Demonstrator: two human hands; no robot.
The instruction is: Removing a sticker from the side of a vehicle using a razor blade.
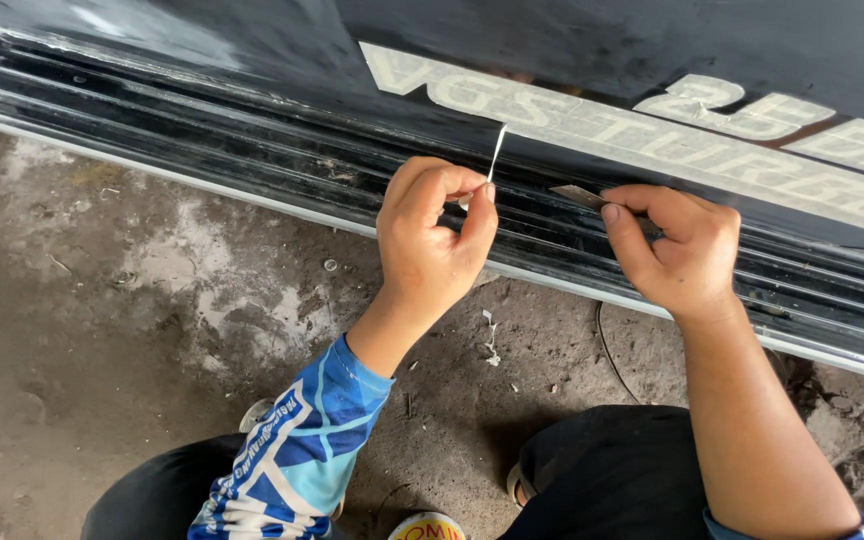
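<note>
A: Looking down, I see a rough concrete floor (102,330), grey-brown, with pale stains and dust. Along the upper part runs the black body panel (592,50) of a vehicle, glossy, and under it a black ribbed side step (252,170) with a light metal edge.

B: And on the panel?

A: A pale decal with large letters (592,125) goes diagonally across it. I cannot tell how much of it is loose already.

B: What do the hands do?

A: The left hand (432,245) is clenched, and its thumb and forefinger pinch a thin white strip of the decal (497,152). This strip rises from the fingers to the lower edge of the lettering and is attached there. The right hand (677,250) is closed around a small flat scraper blade (579,196), whose tip points left, just under the decal and close to the panel.

B: Something around them?

A: Small white scraps (492,340) lie on the floor below the left hand. A thin dark wire (607,345) curves on the ground between the forearms. The left arm wears a blue patterned sleeve (287,460). The person's knees in dark trousers (612,470) are at the bottom. Nothing covers the strip or the blade; only the fingers hide the handle part.
</note>
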